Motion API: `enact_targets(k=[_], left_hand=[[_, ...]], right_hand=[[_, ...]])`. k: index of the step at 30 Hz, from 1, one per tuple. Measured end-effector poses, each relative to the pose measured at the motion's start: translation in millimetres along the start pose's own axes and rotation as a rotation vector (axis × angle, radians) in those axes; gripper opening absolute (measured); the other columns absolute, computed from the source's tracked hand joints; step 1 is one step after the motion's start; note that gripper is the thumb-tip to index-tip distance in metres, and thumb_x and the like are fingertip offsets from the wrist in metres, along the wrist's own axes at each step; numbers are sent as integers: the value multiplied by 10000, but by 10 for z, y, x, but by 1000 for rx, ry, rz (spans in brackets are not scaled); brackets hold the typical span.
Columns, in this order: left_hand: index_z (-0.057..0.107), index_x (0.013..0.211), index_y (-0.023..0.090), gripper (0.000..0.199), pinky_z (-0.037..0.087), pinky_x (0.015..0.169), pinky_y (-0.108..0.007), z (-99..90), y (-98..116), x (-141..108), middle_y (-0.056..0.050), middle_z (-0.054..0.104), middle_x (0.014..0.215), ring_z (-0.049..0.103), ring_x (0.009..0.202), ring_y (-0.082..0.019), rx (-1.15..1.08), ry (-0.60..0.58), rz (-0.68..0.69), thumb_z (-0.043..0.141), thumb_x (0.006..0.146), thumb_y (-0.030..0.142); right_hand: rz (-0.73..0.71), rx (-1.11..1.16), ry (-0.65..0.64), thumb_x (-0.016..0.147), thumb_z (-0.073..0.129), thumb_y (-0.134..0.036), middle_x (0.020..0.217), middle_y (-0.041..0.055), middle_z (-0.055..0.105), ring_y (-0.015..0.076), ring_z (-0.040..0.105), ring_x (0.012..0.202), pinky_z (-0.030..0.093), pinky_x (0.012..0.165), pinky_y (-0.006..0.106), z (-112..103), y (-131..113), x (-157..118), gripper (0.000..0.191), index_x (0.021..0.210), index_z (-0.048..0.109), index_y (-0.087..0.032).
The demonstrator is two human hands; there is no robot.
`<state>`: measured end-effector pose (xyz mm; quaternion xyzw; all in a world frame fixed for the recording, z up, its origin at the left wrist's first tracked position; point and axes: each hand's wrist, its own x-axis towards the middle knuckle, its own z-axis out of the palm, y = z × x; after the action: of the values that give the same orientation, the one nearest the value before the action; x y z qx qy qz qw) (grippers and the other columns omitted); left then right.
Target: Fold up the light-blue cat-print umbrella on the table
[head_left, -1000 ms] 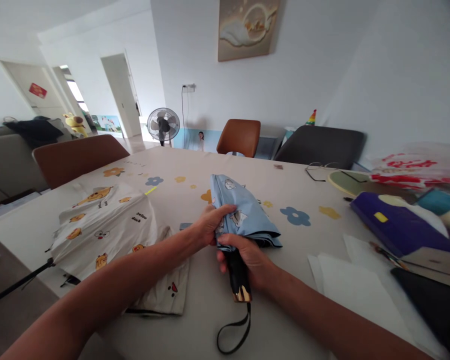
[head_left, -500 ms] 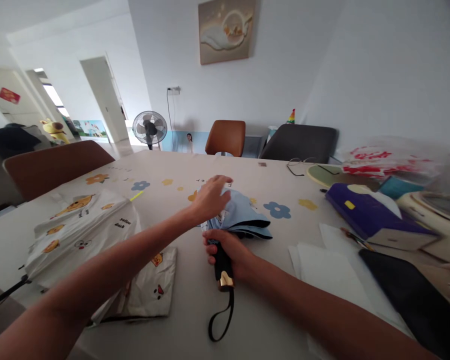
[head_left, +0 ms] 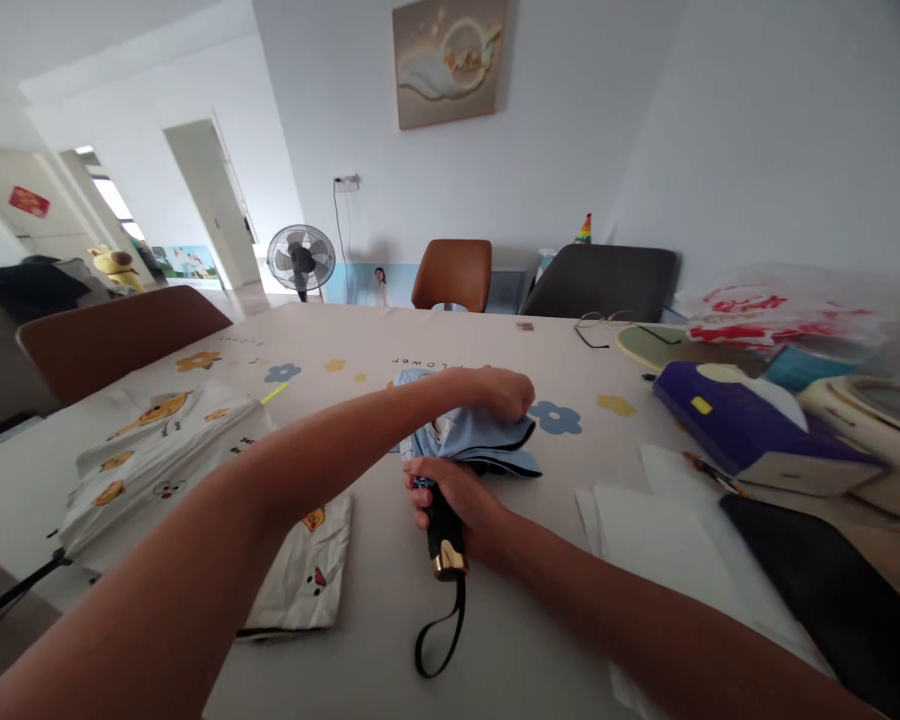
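Note:
A folding umbrella (head_left: pixel 461 440) with a light blue canopy lies across the middle of the table, its black handle and gold-coloured end toward me. My right hand (head_left: pixel 454 500) is wrapped round it where handle and canopy meet. Reaching over the canopy, my left hand (head_left: pixel 504 392) has its fingers curled on the far right edge of the blue cloth; the fingertips are hidden behind the hand. A black wrist strap (head_left: pixel 441 640) loops from the handle onto the table. My left forearm covers part of a white umbrella (head_left: pixel 172 440) with yellow duck prints.
On the right are paper sheets (head_left: pixel 660 550), a black tablet-like slab (head_left: pixel 825 590), a purple tissue box (head_left: pixel 750 420), a plastic bag (head_left: pixel 780 310) and glasses (head_left: pixel 592 335). Chairs (head_left: pixel 451 275) stand beyond the far edge, with a fan (head_left: pixel 301 260) behind.
My left hand has moved right across the blue canopy, and its spread fingers have curled in at the cloth's right edge. My right hand keeps its hold at the handle.

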<state>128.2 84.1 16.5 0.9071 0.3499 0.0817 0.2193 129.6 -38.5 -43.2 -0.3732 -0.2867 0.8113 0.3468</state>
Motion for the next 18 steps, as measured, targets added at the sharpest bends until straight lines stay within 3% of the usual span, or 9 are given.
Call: enact_targets(k=[5, 10, 14, 18], left_hand=[[617, 585, 173, 169, 381, 733, -289, -385, -14, -245, -16, 578, 623, 510, 661, -163, -59, 325, 151, 520, 577, 36], [634, 718, 175, 231, 364, 748, -252, -626, -47, -821, 0, 599, 725, 513, 727, -136, -143, 590, 129, 449, 638, 61], [619, 666, 160, 185, 373, 720, -229, -597, -297, -1424, 9, 592, 699, 517, 724, -128, -126, 755, -3, 450, 654, 86], [616, 657, 160, 143, 383, 678, -226, -311, -768, -1956, 15, 596, 649, 520, 679, -130, -291, 767, -273, 480, 684, 192]], right_hand=[[8, 16, 16, 711, 545, -156, 544, -61, 411, 33, 352, 394, 369, 352, 160, -5, 3, 16, 74, 687, 475, -152], [9, 41, 37, 727, 549, -144, 567, -53, 432, 26, 360, 399, 362, 341, 150, -2, -10, 13, 79, 698, 475, -143], [34, 36, 70, 735, 566, -152, 560, -56, 424, 22, 344, 382, 340, 318, 142, 14, -36, 8, 111, 689, 465, -147], [44, 31, 63, 732, 591, -164, 570, -58, 432, 13, 330, 366, 324, 308, 136, 17, -60, 10, 140, 692, 458, -150]])
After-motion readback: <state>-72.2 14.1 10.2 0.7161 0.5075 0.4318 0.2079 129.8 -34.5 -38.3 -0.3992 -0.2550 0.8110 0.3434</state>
